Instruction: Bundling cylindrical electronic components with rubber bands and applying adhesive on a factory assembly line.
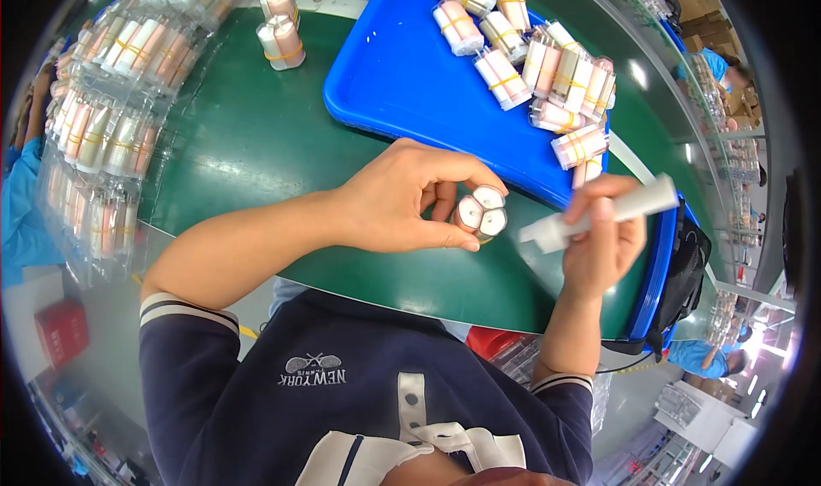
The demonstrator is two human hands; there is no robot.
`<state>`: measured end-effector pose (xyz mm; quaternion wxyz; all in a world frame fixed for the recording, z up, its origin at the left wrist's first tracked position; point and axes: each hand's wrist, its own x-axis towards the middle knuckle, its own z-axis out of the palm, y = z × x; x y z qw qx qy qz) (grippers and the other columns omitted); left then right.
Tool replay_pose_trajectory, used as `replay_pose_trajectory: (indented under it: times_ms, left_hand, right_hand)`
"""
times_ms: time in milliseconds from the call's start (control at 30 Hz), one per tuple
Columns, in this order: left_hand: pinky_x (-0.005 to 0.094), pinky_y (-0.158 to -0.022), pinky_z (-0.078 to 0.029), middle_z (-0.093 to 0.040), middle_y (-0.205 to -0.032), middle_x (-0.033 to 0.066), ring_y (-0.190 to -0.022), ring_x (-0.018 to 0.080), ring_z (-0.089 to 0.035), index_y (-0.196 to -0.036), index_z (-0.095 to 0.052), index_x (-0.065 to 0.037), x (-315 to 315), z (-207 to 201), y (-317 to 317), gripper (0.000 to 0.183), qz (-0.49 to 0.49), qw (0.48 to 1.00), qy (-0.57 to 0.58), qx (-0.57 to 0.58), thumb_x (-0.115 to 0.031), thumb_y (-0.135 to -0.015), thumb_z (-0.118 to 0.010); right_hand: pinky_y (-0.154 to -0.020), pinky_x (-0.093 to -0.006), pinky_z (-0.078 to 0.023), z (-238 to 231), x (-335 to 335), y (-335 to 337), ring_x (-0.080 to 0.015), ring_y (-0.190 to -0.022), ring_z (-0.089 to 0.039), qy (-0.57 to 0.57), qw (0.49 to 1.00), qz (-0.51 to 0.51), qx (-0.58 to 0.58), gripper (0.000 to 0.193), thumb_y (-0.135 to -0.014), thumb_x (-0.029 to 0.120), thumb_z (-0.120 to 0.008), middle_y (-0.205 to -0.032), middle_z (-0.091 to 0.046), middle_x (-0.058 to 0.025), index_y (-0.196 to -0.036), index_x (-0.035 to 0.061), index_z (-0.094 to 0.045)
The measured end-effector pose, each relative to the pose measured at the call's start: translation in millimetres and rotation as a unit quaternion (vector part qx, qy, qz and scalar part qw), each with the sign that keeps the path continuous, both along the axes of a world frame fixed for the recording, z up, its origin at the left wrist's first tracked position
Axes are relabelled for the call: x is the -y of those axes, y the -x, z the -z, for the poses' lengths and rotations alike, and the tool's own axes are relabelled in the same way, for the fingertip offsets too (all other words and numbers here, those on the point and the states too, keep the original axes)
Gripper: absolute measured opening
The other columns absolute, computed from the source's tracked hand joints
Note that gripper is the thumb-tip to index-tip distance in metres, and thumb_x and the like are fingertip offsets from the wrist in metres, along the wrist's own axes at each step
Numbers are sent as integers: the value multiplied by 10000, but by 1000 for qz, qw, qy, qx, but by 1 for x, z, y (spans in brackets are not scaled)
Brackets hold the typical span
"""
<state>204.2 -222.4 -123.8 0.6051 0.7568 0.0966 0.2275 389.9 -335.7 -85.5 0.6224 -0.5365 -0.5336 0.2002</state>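
Note:
Between the thumb and fingers of my left hand [402, 197] is a bundle of three short cylinders [481, 214], held with its white round ends facing up. Each end has a small dark spot near its middle. My right hand [605, 242] grips a long white tube [611, 214], blurred by motion. The tube's lower left end is near the bundle but apart from it. Beyond both hands lies a blue tray [410, 84], where several pink and white bundles [569, 76] with yellow bands are heaped on the right side.
Two similar bundles [281, 41] stand on the green table [256, 144] left of the tray. Clear plastic packs [111, 135] full of bundles are stacked at the far left. A black bag [684, 272] lies by the table's right edge. Other people in blue are at the sides.

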Motion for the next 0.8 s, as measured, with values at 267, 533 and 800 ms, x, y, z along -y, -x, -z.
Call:
replay_pose_trajectory:
  times_ms: [267, 533, 800]
  left_hand:
    - [303, -849, -451, -580, -1039, 145, -976, 178, -565, -1216, -410, 0, -12, -7, 3, 529, 105, 935, 333, 63, -118, -767, -661]
    - [304, -838, -455, -587, -1038, 150, -962, 179, -571, -1193, -426, -8, -15, -10, 5, 506, 85, 935, 340, 57, -148, -768, -663]
    - [345, -902, -413, -471, -1220, 191, -1084, 222, -503, -1153, -413, -50, -13, 1, -2, 503, 80, 965, 182, 173, -112, -736, -687]
  right_hand:
    - [-562, -201, -410, 12, -4, 18, -77, -624, -507, 182, 962, -154, -130, 189, -848, 152, -548, -843, -586, -73, -941, -11, -521]
    - [-524, -190, -383, 11, -5, 20, -71, -604, -504, 202, 958, -145, -143, 219, -862, 186, -530, -755, -579, -57, -962, -9, -521]
    - [-456, -141, -338, 20, -5, 13, -30, -535, -505, 298, 903, -201, -234, 374, -879, 339, -486, -669, -581, -45, -1014, -7, -525]
